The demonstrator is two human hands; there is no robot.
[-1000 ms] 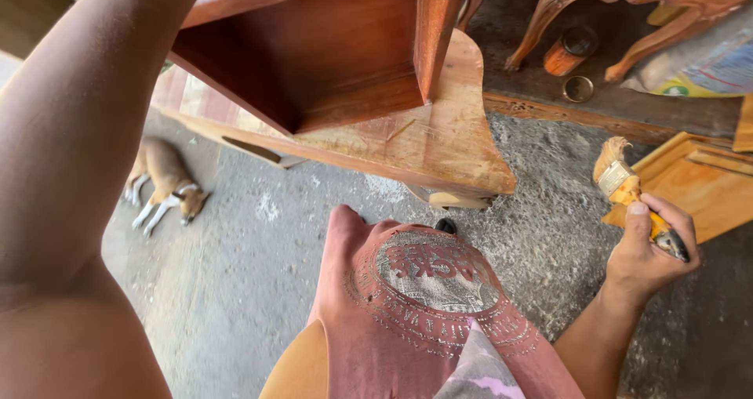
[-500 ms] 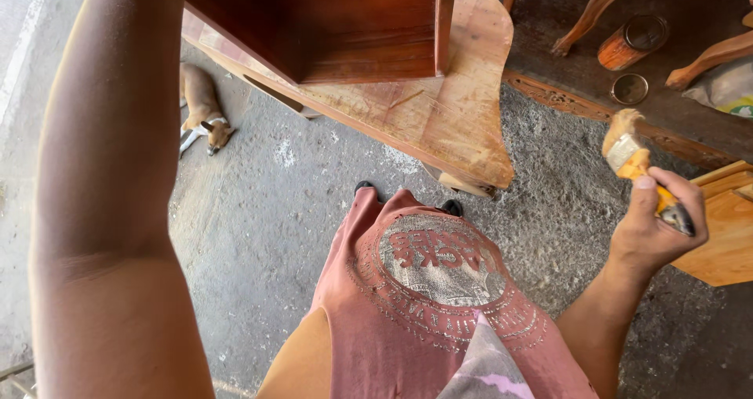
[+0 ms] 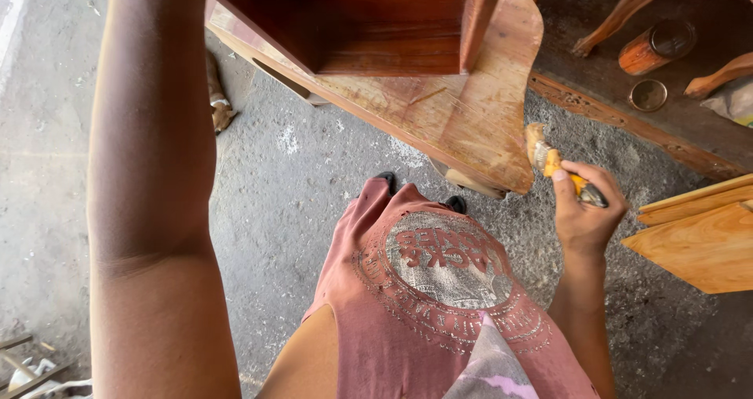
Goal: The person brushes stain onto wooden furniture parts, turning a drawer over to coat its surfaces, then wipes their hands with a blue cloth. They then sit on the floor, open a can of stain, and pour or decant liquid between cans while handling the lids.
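Beyond grey concrete floor (image 3: 298,211), right hand (image 3: 587,215) grips paintbrush (image 3: 549,160) beside orange can (image 3: 657,46).

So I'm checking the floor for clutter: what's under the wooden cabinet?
Under the wooden cabinet: grey concrete floor, a short foot, and a partly hidden animal. The rest is covered.

Furniture workshop, varnished wooden cabinet (image 3: 392,46), carved legs (image 3: 627,7), varnish tin (image 3: 655,46), concrete floor (image 3: 298,203)

Glossy varnished wood cabinet (image 3: 369,23); rough grey concrete floor (image 3: 298,203)
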